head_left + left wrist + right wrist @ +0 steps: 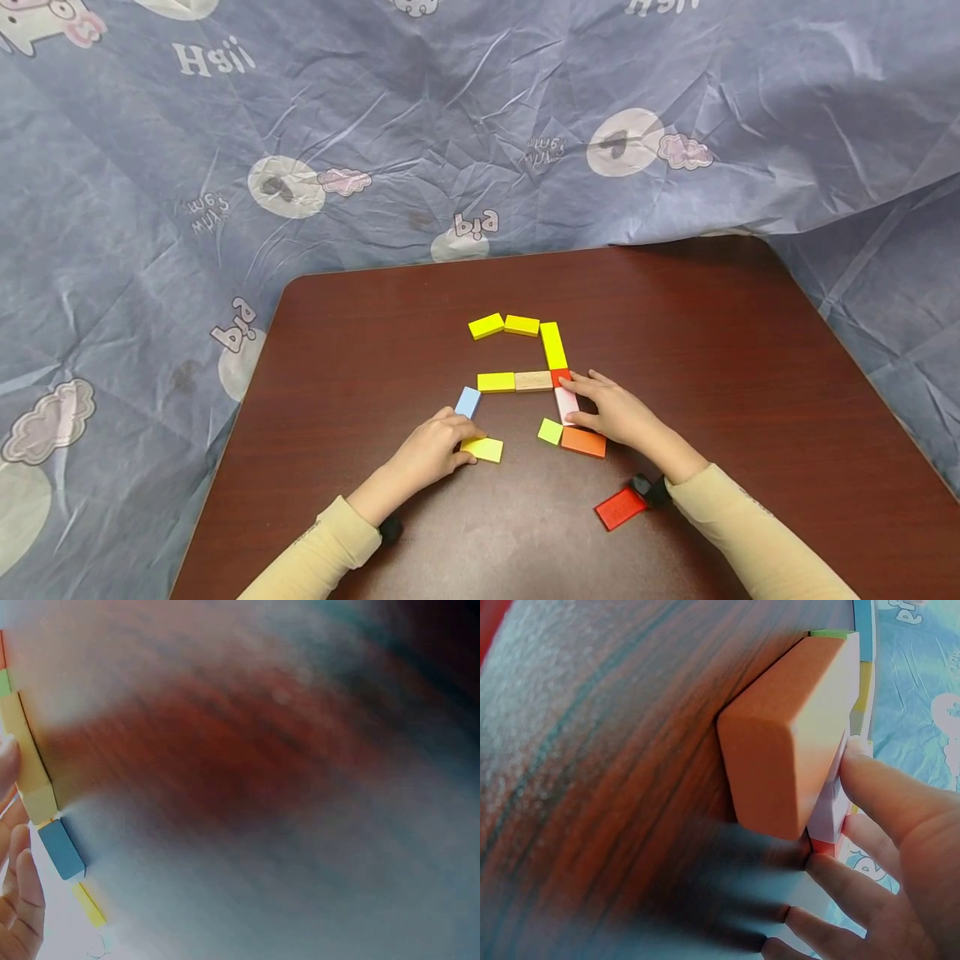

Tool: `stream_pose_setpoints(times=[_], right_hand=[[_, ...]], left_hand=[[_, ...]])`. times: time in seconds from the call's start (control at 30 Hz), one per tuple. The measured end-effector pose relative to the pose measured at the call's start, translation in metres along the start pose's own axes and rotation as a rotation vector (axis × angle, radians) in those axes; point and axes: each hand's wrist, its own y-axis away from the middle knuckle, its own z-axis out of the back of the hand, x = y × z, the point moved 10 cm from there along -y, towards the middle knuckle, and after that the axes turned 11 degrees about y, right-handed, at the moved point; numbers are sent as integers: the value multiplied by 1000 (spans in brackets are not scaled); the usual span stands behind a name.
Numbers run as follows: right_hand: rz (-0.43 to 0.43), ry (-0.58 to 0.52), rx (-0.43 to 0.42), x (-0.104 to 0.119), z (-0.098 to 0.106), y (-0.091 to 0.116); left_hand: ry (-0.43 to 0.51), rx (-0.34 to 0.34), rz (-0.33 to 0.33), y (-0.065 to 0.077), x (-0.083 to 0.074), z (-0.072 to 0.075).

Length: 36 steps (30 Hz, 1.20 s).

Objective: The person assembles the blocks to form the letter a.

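Note:
My left hand point(435, 450) pinches a pale yellow block point(483, 450) lying on the table, its thumb on the near side. In the left wrist view the thumb and fingers show beside that block point(30, 761). Just beyond the hand lies a blue block point(468, 402). My right hand point(618, 412) rests with spread fingers at a pink block point(566, 406) and a small red block point(560, 377). In the right wrist view the thumb touches the pink block point(827, 806), near a large orange block point(772, 735).
Yellow blocks point(522, 325) and a plain wood block point(533, 381) lie joined in the row beyond. A green block point(550, 431) adjoins the orange block point(583, 442). A separate red block point(621, 509) lies by the right wrist. A printed cloth point(420, 125) hangs behind the table point(360, 333).

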Motion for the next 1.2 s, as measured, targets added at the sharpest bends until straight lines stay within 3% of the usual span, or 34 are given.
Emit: stream_pose_setpoints(times=[0.23, 0.8, 1.07, 1.2], right_hand=[[7, -5, -4, 1, 1, 0], [-4, -8, -2, 0, 0, 0], [-2, -15, -5, 0, 1, 0], [1, -14, -5, 1, 2, 1]], left_hand=[[-23, -31, 23, -2, 3, 1], [0, -30, 38, -8, 7, 1], [6, -140, 125, -7, 23, 23], [27, -127, 165, -6, 31, 27]])
